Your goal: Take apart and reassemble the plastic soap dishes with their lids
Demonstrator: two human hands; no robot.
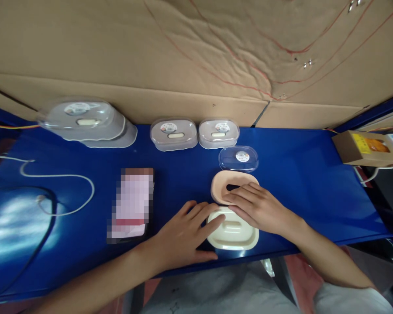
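My left hand (pixel 183 233) lies flat on the blue table (pixel 314 183), its fingers stretched out and the fingertips touching the left rim of a cream soap-dish tray (pixel 234 235) near the front edge. My right hand (pixel 260 209) rests palm down with its fingers spread. Those fingers cover the near part of a peach-coloured tray (pixel 229 181) and the far edge of the cream tray. A clear lid (pixel 238 158) with a round sticker lies just behind the peach tray. Neither hand grips anything.
Two closed clear-lidded boxes (pixel 174 134) (pixel 218 133) stand at the back by the cardboard wall (pixel 196 52). A stack of clear lids (pixel 85 120) is at the back left. A phone (pixel 132 203) lies left of my hands, a white cable (pixel 68 192) further left, a cardboard box (pixel 367 148) at the right.
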